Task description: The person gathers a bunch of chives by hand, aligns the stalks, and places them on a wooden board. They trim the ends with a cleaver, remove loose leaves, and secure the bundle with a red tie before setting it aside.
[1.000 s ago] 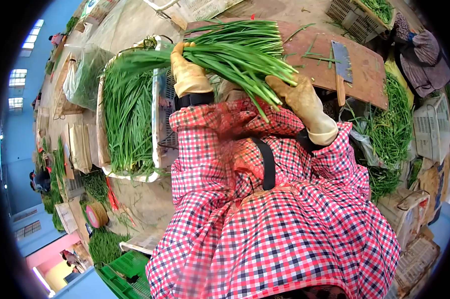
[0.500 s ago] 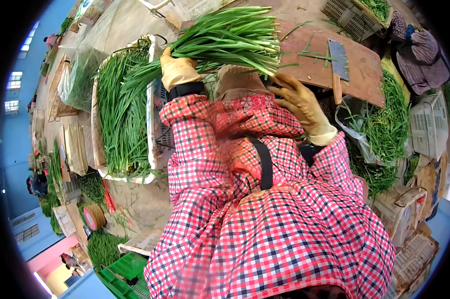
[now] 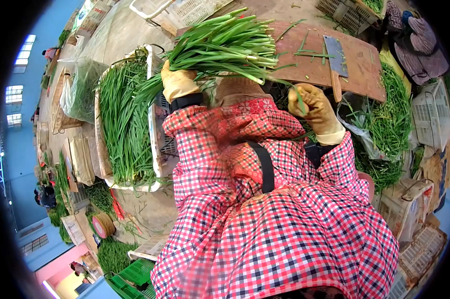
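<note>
A yellowish glove covers my left hand (image 3: 177, 82), which is closed around a thick bunch of Chinese chives (image 3: 225, 47). The pale cut stems point right, and the leaves trail left over the crate. Closer to my body, my gloved right hand (image 3: 315, 110) is pinched on a loose chive leaf (image 3: 300, 99), just below the stem ends. A cleaver (image 3: 336, 57) with a wooden handle lies on the reddish-brown board (image 3: 362, 74) beyond my right hand, among scattered leaf scraps. Left of my left hand, more chives (image 3: 125, 119) fill a white crate (image 3: 157, 164).
Trimmed leaves (image 3: 387, 119) are heaped with plastic bags at my right. Another person (image 3: 419, 50) is at the upper right, near crates. A roll of twine (image 3: 103, 225), a green crate (image 3: 130, 279) and a clear bag (image 3: 88, 89) stand on the left.
My right hand has moved slightly right and away from the stem ends, its fingers closing on a leaf. My left hand still grips the bunch. The whole view has shifted slightly.
</note>
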### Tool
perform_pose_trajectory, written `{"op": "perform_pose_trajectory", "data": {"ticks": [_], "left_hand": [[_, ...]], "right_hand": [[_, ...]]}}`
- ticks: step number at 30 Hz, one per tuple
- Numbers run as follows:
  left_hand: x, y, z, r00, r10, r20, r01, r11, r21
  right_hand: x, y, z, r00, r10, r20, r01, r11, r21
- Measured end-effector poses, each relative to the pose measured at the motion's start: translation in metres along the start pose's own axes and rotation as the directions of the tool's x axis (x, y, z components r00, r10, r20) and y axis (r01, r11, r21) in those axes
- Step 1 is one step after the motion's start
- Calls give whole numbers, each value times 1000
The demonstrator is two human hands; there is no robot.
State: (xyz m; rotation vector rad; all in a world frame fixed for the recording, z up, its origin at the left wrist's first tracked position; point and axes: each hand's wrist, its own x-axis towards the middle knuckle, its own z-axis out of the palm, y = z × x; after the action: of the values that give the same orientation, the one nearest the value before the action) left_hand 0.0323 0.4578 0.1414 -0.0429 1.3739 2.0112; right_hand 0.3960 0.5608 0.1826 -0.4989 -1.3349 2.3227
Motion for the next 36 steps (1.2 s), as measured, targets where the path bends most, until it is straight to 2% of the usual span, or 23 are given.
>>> {"op": "perform_pose_trajectory", "data": {"ticks": [1,3,4,6,8,9,10,12,14,16,17,18,19,20,22,24,25,26,27,29,32,34,36], "left_hand": [[1,-3,-2,998,53,31,-55,994,90],[0,-7,-8,985,147,87,-162,966,200],[-3,-8,-13,976,186,112,-207,952,225],[-11,-2,-10,985,155,81,-164,978,130],[0,3,-6,997,-30,-75,2,938,-346],[11,8,-12,991,-137,3,118,839,-532],[18,5,-16,990,-141,-18,113,853,-509],[9,7,-8,988,-145,-60,101,881,-462],[8,-4,-14,998,-32,-55,8,919,-394],[9,-8,-17,998,40,-54,-55,950,-308],[15,-11,-25,986,159,40,-155,985,-81],[13,-10,-25,953,273,133,-290,949,126],[15,-9,-23,981,193,7,-192,980,-52],[10,-4,-16,991,89,-99,-111,964,-243],[3,3,-5,987,78,-137,-118,942,-314],[-2,8,-2,983,59,-175,-123,916,-381],[2,1,-7,976,161,-149,-199,935,-292],[6,-5,-13,958,260,-121,-281,937,-208],[-18,3,9,957,222,-185,-262,937,-230],[-15,3,10,982,104,-157,-162,893,-420],[-8,4,6,990,42,-138,-112,829,-548],[-19,-4,8,966,200,-161,-247,895,-371],[-34,4,18,957,239,-164,-275,928,-252]], "right_hand": [[-9,-3,-6,998,-60,31,57,994,90],[-12,-8,-22,931,-296,213,223,925,307],[-17,-15,-31,913,-308,267,193,903,383],[-28,-24,-28,989,-144,-35,147,985,93],[-17,-37,-7,993,60,-98,-85,956,-279],[-7,-21,-3,988,3,-151,-64,915,-398],[2,-16,1,986,78,-150,-122,944,-307],[27,-5,17,979,18,-202,-83,944,-320],[47,5,40,957,72,-282,-97,993,-74],[61,24,35,954,-30,-298,-6,993,-120],[62,28,34,947,-77,-312,41,992,-122],[62,23,42,938,-120,-324,84,989,-123],[49,9,43,932,-137,-336,17,941,-337],[42,14,31,919,-223,-325,94,925,-368],[27,-1,15,864,-233,-447,15,898,-440],[16,-11,1,853,-285,-437,87,903,-420],[13,-21,-2,901,-263,-345,123,917,-379],[16,-31,8,898,-378,-224,227,836,-500],[22,-43,24,876,-474,-89,333,728,-600],[27,-68,56,915,-403,-10,288,671,-683],[52,-69,67,997,-71,-21,32,675,-738],[60,-64,76,989,127,-83,-149,715,-683],[59,-50,70,989,66,-132,-122,866,-484]]}}
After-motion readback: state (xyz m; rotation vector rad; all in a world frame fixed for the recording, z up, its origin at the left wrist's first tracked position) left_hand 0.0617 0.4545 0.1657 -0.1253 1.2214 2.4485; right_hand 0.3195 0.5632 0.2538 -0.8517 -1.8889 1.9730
